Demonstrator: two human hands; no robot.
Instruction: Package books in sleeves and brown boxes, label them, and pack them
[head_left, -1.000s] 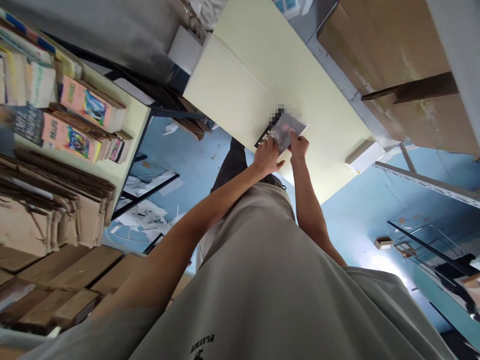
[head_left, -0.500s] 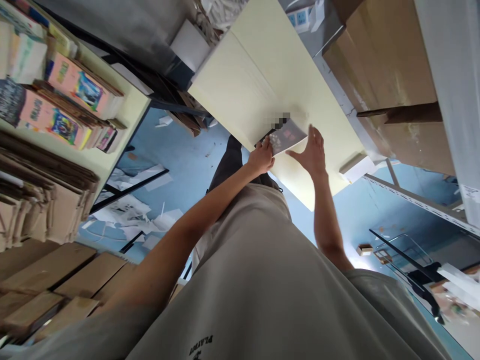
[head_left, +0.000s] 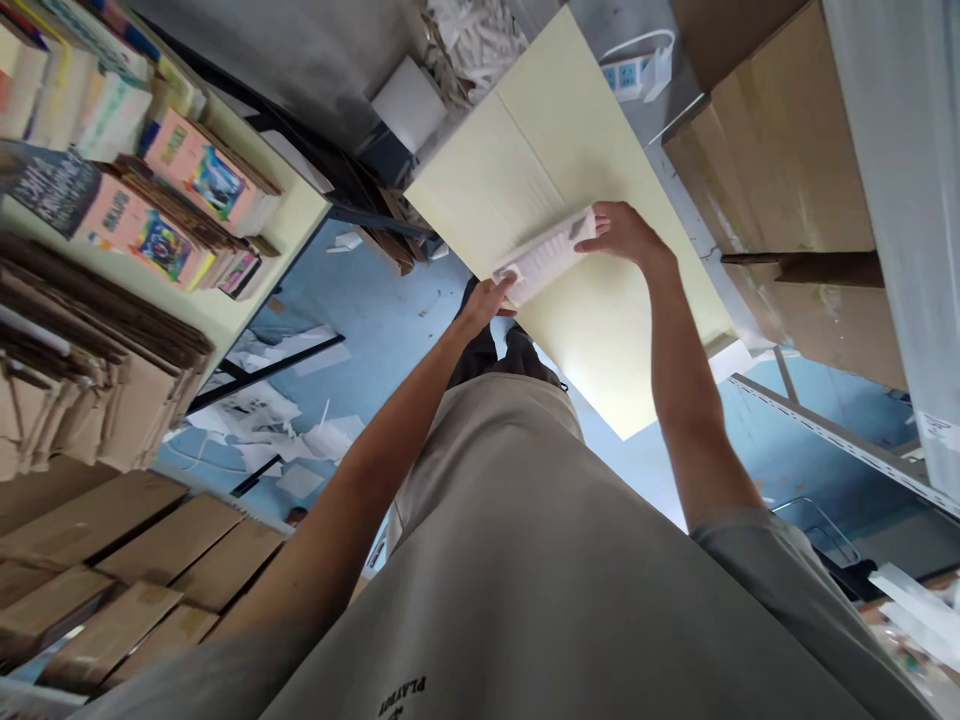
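Note:
A book (head_left: pixel 547 255), its pale, faintly lined side showing and slightly blurred, is held tilted over the cream-coloured tabletop (head_left: pixel 622 330). At its near left end, my left hand (head_left: pixel 489 302) is closed on it, thumb on top. My right hand (head_left: pixel 626 234) grips the opposite upper right end between thumb and fingers. Whether the pale side is a cover or pages I cannot tell.
Left of me, a shelf holds stacked books (head_left: pixel 161 240) and flattened cardboard (head_left: pixel 112 370), with cardboard boxes (head_left: pixel 142 520) lower down. Papers (head_left: pixel 262 420) litter the blue floor. A power strip (head_left: pixel 630 75) and large cartons (head_left: pixel 780 150) lie beyond the table at right.
The book has turned from its dark printed side to a pale side. My right hand, spread open beside it before, has moved up and closed on its far end.

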